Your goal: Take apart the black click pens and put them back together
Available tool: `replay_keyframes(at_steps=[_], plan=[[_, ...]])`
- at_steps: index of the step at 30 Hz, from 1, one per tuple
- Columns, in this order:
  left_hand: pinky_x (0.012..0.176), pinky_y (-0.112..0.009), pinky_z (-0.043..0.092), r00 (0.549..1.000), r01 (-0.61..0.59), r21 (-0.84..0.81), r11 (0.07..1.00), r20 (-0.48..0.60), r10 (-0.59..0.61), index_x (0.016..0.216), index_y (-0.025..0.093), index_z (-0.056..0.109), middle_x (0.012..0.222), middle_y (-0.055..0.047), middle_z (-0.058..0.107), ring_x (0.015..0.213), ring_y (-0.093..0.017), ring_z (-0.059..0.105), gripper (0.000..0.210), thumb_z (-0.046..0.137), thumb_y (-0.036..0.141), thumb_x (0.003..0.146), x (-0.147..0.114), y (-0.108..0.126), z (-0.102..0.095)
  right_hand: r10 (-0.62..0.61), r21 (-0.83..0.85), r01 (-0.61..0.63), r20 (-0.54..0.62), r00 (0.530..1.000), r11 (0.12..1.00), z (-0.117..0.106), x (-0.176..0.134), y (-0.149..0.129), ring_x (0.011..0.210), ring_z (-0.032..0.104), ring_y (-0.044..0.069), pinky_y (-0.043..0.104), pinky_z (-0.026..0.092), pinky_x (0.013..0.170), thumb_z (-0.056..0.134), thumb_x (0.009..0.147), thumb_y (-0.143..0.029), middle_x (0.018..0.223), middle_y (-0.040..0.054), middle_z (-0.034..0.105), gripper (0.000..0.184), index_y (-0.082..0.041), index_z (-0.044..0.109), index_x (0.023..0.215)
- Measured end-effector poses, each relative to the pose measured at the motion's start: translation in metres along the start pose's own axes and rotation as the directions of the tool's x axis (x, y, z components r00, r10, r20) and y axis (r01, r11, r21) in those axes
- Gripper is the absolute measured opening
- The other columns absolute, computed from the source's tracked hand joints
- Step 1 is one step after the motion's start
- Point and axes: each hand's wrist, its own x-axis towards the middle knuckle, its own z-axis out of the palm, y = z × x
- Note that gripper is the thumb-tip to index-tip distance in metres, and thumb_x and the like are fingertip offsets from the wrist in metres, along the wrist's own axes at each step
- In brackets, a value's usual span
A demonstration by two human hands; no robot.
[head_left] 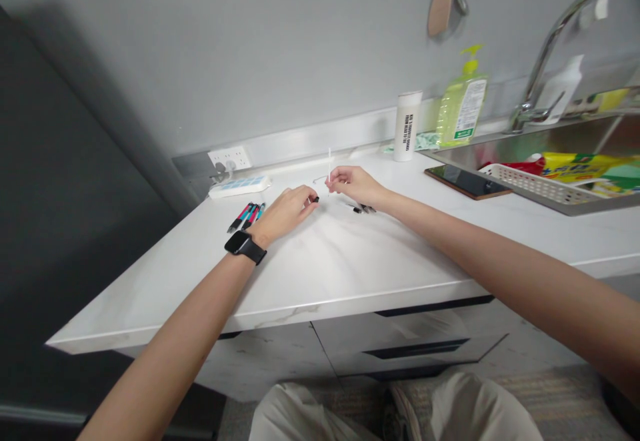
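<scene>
My right hand (353, 184) pinches a thin white stick (329, 161), which looks like a pen refill and points upward above the counter. Close by on the left, my left hand (290, 211) has its fingers closed on a small black piece (315, 199), possibly a pen cap. Several pens (246, 217) with red, blue and black parts lie beside my left wrist. Under my right wrist rest some small dark pen parts (361, 209), partly covered by the arm.
A white power strip (240, 186) sits by the wall socket (231, 157). Toward the right stand a white bottle (407, 127) and a green soap dispenser (463, 111). A phone (465, 181) lies in front of the sink (570, 209), where a perforated tray (540, 184) holds colourful packets.
</scene>
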Motion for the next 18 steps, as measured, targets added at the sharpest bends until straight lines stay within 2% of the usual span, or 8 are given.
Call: replay_keyframes(at_steps=[7,18], plan=[[0.081,-0.034,0.042,1.000,0.022,0.013,1.000,0.018,-0.022,0.100,0.017,0.057,0.088,-0.004,0.065,0.078,-0.018,0.059,0.025,0.043,0.037,0.091,0.0008,-0.0011,0.0005,-0.048,0.096,0.042,0.058,0.997,0.995,0.0010,-0.0029,-0.0037,0.068,0.061,0.011,0.025,0.047,0.067,0.059,0.076,-0.018,0.071,0.0038,0.069,0.006,-0.014,0.060,0.080],[0.084,-0.034,0.042,0.999,0.016,0.011,1.000,0.034,-0.016,0.101,0.017,0.057,0.093,-0.005,0.065,0.081,-0.018,0.060,0.023,0.045,0.034,0.091,0.0003,0.0026,-0.0029,-0.032,0.087,0.020,0.134,0.990,0.996,0.0024,-0.0012,0.0030,0.073,0.063,0.012,0.025,0.048,0.071,0.058,0.073,-0.011,0.075,0.0030,0.070,0.010,-0.014,0.062,0.081]])
